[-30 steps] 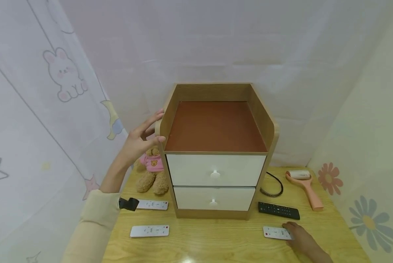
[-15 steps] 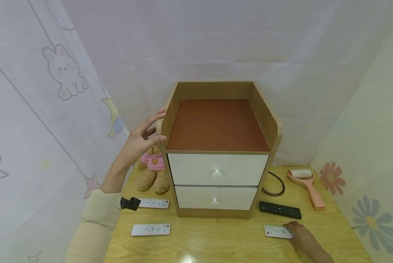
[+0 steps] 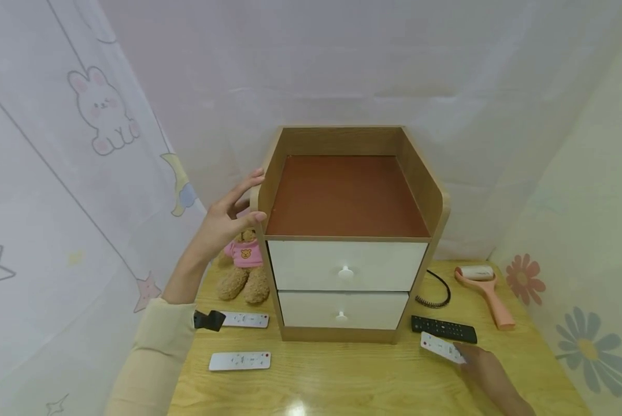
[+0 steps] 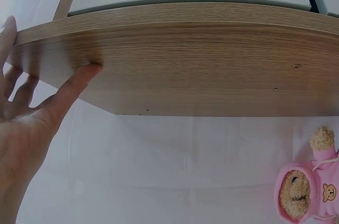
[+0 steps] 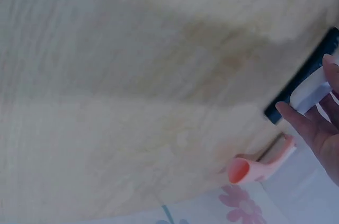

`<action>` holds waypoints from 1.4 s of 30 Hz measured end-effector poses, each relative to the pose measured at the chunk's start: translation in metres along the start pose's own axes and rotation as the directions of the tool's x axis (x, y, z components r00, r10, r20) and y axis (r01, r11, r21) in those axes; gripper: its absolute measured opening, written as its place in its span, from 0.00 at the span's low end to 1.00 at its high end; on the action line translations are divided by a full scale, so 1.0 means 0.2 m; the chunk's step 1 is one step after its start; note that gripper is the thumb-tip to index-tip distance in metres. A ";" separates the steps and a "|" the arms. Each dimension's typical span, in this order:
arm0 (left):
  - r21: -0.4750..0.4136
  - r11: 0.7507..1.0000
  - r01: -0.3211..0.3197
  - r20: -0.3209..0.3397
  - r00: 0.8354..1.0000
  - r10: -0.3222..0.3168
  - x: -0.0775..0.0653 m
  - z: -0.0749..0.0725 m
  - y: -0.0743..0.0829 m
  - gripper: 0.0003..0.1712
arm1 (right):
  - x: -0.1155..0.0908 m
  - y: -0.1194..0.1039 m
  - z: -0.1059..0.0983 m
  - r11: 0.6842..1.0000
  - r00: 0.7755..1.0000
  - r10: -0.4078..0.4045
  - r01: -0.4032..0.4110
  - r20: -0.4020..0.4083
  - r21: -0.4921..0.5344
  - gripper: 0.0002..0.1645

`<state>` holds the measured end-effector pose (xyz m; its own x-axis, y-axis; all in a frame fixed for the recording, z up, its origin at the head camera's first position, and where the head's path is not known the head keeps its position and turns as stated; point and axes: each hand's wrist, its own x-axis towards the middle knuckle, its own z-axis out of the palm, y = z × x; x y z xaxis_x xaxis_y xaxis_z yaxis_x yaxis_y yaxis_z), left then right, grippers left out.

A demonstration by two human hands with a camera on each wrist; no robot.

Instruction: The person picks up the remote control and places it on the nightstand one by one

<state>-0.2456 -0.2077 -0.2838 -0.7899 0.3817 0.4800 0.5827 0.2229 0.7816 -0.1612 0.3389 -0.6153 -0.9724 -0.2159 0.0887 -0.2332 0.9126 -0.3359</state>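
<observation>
A small wooden cabinet [image 3: 339, 334] with two white drawers, both pushed in, stands in the middle of the table in the head view. My left hand [image 3: 219, 225] rests on its left side panel, fingers spread and nearly straight; in the left wrist view one fingertip touches the panel's wooden outer face [image 4: 201, 70]. At the right, my right hand [image 3: 485, 370] pinches one end of a white remote control [image 3: 441, 348], also seen edge-on as the white remote [image 5: 310, 90] in the right wrist view. The remote is tilted, overlapping a black remote [image 3: 443, 329] behind it.
Two white remotes lie at the left, a nearer one [image 3: 240, 361] and a farther one [image 3: 245, 319]. A teddy bear [image 3: 247, 254] in pink sits beside the cabinet. A lint roller [image 3: 493, 303] and a black coiled cord [image 3: 436, 303] lie at the right. Printed curtains surround the table [image 3: 342, 375].
My right hand has raised the white remote from the table and tilted it, its far end now nearer the black remote. The left hand stays on the cabinet panel.
</observation>
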 end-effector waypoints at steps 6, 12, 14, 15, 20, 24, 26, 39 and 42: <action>0.014 0.999 0.032 -0.004 0.999 -0.032 0.00 0.00 0.00 0.36 | 0.04 -0.06 -0.18 0.989 0.991 0.049 -0.031 -0.125 0.143 0.29; 0.026 0.999 0.032 -0.010 0.999 -0.031 0.00 0.00 0.01 0.36 | 0.13 -0.13 -0.42 0.989 0.940 -0.008 0.057 -0.341 0.134 0.29; 0.016 0.999 0.029 -0.007 1.000 -0.029 0.00 0.00 0.01 0.36 | 0.16 -0.15 -0.50 0.990 0.929 -0.011 0.061 -0.371 0.125 0.29; 0.009 1.000 0.028 -0.005 1.000 -0.028 0.00 0.00 0.01 0.36 | 0.17 -0.17 -0.55 0.990 0.927 -0.009 0.060 -0.375 0.125 0.29; 0.000 1.000 0.015 -0.005 1.000 -0.015 0.01 0.00 0.00 0.35 | 0.23 -0.22 -0.75 0.990 0.893 -0.064 0.111 -0.445 0.082 0.30; 0.000 1.000 0.003 -0.008 1.000 -0.003 0.01 0.00 0.00 0.35 | 0.26 -0.27 -0.87 0.993 0.887 -0.082 0.110 -0.455 0.036 0.30; -0.003 1.000 0.003 -0.007 1.000 -0.004 0.01 0.00 0.00 0.35 | 0.27 -0.28 -0.92 0.996 0.901 -0.057 0.078 -0.430 0.031 0.29; -0.017 1.000 -0.016 -0.001 1.000 0.016 0.01 0.02 0.01 0.36 | 0.33 -0.38 -1.23 0.996 0.891 -0.029 0.065 -0.453 0.065 0.29; -0.020 1.000 -0.016 -0.002 1.000 0.016 0.00 0.02 0.01 0.36 | 0.35 -0.42 -1.31 0.996 0.887 -0.034 0.066 -0.460 0.053 0.30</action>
<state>-0.2445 -0.2038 -0.2838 -0.7811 0.3831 0.4932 0.5910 0.1985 0.7819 -0.2076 0.3380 -0.3352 -0.8511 -0.0634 0.5212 -0.2974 0.8763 -0.3789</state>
